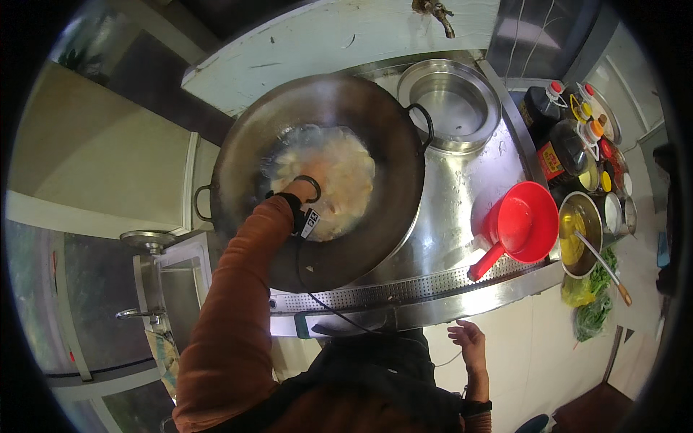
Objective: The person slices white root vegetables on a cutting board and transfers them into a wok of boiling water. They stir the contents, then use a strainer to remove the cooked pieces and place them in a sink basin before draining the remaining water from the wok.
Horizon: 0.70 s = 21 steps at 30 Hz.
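A large dark iron wok [395, 195] with two loop handles stands on the steel cooktop, steam rising from it. Pale pieces of food [352, 178] lie in liquid at its centre. My left hand [308, 176] reaches over the food, bangle at the wrist; steam blurs the fingers, so whether they hold anything cannot be told. A black cable runs from a small device at that wrist. My right hand [469, 341] hangs beyond the cooktop's front edge, its fingers apart and holding nothing. The nearest thing above it is a red plastic ladle [528, 222] on the cooktop.
A steel pot of water [452, 108] stands behind right of the wok. At the right are sauce bottles [568, 146], a metal bowl of yellow oil [571, 238] with a ladle, and bagged greens [593, 322]. A tap [441, 16] juts from the back wall; a sink [181, 287] is at left.
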Tool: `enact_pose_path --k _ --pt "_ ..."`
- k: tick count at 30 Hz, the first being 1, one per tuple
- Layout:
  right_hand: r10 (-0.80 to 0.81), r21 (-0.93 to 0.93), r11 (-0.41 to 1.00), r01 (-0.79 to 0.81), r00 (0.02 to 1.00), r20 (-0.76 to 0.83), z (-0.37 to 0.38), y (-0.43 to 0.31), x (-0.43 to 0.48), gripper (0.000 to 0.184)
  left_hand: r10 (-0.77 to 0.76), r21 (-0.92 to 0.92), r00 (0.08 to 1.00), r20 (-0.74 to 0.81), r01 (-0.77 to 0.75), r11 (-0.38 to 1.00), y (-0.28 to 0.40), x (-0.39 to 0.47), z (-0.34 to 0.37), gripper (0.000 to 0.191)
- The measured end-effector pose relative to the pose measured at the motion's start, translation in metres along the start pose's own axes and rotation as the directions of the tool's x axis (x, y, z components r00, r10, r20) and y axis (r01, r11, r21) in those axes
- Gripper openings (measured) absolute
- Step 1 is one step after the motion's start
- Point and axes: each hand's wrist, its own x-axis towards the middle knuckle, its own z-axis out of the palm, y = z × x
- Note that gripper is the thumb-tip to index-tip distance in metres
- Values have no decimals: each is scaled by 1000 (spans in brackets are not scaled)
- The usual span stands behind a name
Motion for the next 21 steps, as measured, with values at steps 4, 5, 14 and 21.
enact_pose_path --k 4,5,14,21 --pt "-150 -17 988 152 985 88 -10 -40 7 29 -179 -293 964 197 232 928 11 -21 -20 35" --pt "-167 -19 985 169 981 103 -10 -51 8 29 -246 -401 937 246 330 855 12 -27 -27 33" --pt "-274 54 961 270 924 266 9 -107 19 26 -462 -53 825 326 504 862 -7 -81 -65 36" --pt "-213 15 976 216 948 234 13 -102 15 26 115 156 993 29 -118 981 93 -56 -17 43"
